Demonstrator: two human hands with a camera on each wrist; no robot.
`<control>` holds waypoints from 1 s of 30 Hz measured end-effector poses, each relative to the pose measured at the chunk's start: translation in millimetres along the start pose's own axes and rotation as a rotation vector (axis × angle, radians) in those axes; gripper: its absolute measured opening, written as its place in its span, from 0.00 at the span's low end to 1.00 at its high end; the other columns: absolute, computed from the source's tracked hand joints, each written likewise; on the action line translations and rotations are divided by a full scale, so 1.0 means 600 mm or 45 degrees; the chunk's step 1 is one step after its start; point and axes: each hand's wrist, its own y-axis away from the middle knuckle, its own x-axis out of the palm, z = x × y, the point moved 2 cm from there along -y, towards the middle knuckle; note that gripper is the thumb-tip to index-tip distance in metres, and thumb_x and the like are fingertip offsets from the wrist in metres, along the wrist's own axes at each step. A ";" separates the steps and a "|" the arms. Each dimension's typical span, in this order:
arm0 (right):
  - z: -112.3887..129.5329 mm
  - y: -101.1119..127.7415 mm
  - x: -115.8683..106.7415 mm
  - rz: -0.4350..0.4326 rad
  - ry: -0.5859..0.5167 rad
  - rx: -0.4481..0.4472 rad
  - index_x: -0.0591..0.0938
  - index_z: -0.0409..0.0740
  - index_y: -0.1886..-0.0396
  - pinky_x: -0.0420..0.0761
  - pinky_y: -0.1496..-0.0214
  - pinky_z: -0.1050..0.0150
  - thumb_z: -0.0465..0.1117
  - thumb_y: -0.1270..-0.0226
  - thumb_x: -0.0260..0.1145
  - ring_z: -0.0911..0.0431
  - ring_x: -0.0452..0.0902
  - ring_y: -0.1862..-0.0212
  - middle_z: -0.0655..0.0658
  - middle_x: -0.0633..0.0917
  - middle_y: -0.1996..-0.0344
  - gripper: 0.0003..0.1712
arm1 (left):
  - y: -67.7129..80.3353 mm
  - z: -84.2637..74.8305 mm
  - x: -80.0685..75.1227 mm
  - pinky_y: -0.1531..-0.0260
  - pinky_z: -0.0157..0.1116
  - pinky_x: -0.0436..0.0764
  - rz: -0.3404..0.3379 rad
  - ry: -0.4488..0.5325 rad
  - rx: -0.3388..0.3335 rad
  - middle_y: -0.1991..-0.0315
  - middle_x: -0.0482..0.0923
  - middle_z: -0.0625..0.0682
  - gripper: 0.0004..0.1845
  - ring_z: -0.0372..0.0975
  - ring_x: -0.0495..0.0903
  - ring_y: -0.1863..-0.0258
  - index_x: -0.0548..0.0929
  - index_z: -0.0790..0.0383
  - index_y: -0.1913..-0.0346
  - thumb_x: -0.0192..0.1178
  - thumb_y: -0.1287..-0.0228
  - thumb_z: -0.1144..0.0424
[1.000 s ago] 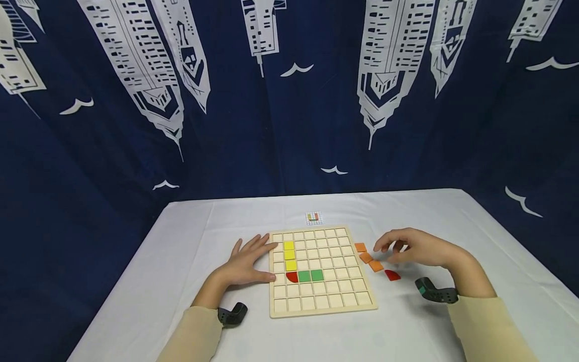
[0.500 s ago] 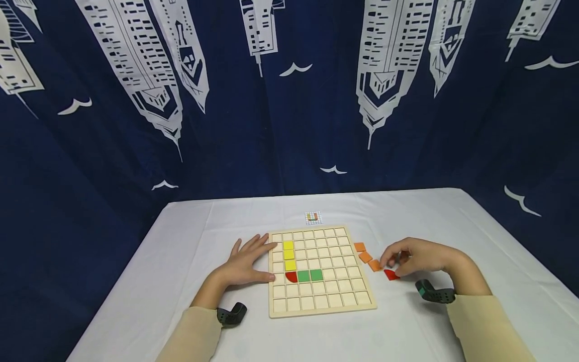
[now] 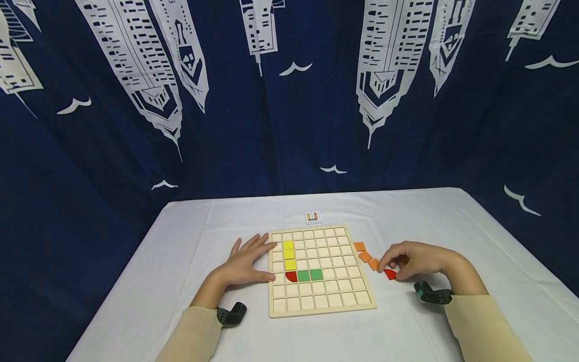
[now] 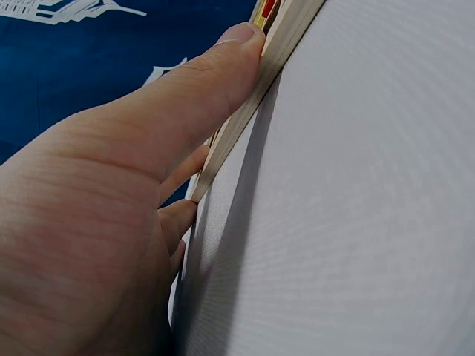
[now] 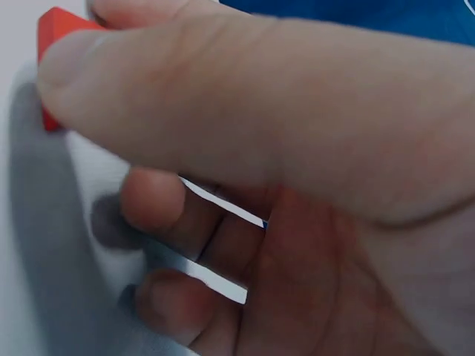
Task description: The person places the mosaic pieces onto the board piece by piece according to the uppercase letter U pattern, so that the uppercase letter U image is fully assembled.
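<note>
A pale wooden grid board (image 3: pixel 312 304) lies on the table. My left hand (image 3: pixel 244 264) rests on its left edge, fingers spread, thumb touching the rim; the left wrist view has this thumb against the board's side. Several tiles sit in the cells: yellow squares (image 3: pixel 289 255) in a column, a red quarter-circle tile (image 3: pixel 291 276) below them, and green squares (image 3: pixel 309 275) to its right. Off the board's right side, my right hand (image 3: pixel 418 259) pinches another red quarter-circle tile (image 3: pixel 389 275) between thumb and index finger. Its red edge (image 5: pixel 48 33) shows by the thumb tip in the right wrist view.
Orange square tiles (image 3: pixel 365 257) lie slantwise between the board and my right hand. Behind the board is a small printed pattern card (image 3: pixel 313 217). A white cloth (image 3: pixel 226 221) covers the table, and a dark blue printed curtain (image 3: pixel 280 125) hangs behind.
My right hand has come down toward the front from above the orange tiles and now grips the loose red quarter-circle tile. The left hand has stayed on the board.
</note>
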 end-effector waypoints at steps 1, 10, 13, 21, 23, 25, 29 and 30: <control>0.000 -0.001 0.001 -0.004 0.010 0.007 0.86 0.55 0.59 0.69 0.72 0.70 0.31 0.52 0.72 0.59 0.68 0.68 0.45 0.78 0.67 0.20 | 0.000 0.000 0.000 0.27 0.58 0.28 0.001 0.001 -0.001 0.22 0.46 0.43 0.48 0.43 0.40 0.21 0.63 0.36 0.29 0.67 0.56 0.32; 0.005 0.000 0.003 -0.016 0.058 0.027 0.84 0.55 0.60 0.68 0.74 0.70 0.31 0.53 0.73 0.59 0.67 0.72 0.45 0.76 0.66 0.20 | 0.000 -0.002 -0.002 0.27 0.57 0.28 0.008 0.002 -0.012 0.22 0.45 0.43 0.48 0.43 0.39 0.21 0.63 0.37 0.29 0.67 0.56 0.33; 0.009 -0.002 0.005 -0.011 0.086 0.041 0.84 0.56 0.61 0.68 0.74 0.70 0.30 0.54 0.72 0.59 0.66 0.72 0.45 0.76 0.67 0.21 | 0.001 -0.001 -0.003 0.27 0.57 0.28 0.008 -0.002 -0.011 0.22 0.45 0.43 0.48 0.43 0.39 0.21 0.63 0.37 0.29 0.67 0.56 0.33; 0.019 -0.005 0.007 -0.035 0.143 0.088 0.83 0.56 0.64 0.67 0.72 0.70 0.25 0.58 0.67 0.58 0.68 0.70 0.48 0.76 0.70 0.23 | 0.000 0.000 -0.003 0.27 0.57 0.28 0.006 0.003 -0.005 0.22 0.46 0.43 0.48 0.43 0.39 0.21 0.62 0.37 0.29 0.67 0.56 0.33; 0.020 -0.005 0.007 -0.038 0.145 0.088 0.83 0.55 0.65 0.68 0.72 0.70 0.24 0.58 0.64 0.58 0.68 0.70 0.49 0.77 0.70 0.24 | 0.000 0.000 -0.002 0.27 0.57 0.27 0.006 0.007 -0.009 0.22 0.46 0.43 0.48 0.43 0.39 0.21 0.63 0.37 0.29 0.67 0.57 0.33; 0.019 -0.005 0.007 -0.040 0.142 0.084 0.83 0.55 0.65 0.68 0.73 0.70 0.23 0.59 0.63 0.59 0.68 0.70 0.49 0.77 0.70 0.24 | 0.000 0.000 -0.001 0.27 0.57 0.27 0.005 0.010 -0.012 0.22 0.46 0.43 0.48 0.43 0.39 0.21 0.63 0.37 0.29 0.68 0.57 0.33; 0.016 -0.004 0.006 -0.039 0.138 0.068 0.83 0.54 0.64 0.68 0.73 0.71 0.23 0.59 0.61 0.59 0.68 0.71 0.49 0.77 0.71 0.25 | 0.000 0.000 0.000 0.27 0.57 0.27 0.006 0.013 -0.013 0.22 0.46 0.43 0.48 0.43 0.39 0.21 0.63 0.36 0.29 0.67 0.57 0.32; 0.015 -0.004 0.006 -0.037 0.134 0.061 0.83 0.54 0.64 0.68 0.73 0.71 0.23 0.59 0.60 0.59 0.68 0.71 0.49 0.77 0.71 0.25 | 0.000 0.000 0.000 0.27 0.57 0.27 0.007 0.015 -0.012 0.22 0.46 0.43 0.48 0.43 0.39 0.21 0.63 0.36 0.29 0.67 0.57 0.32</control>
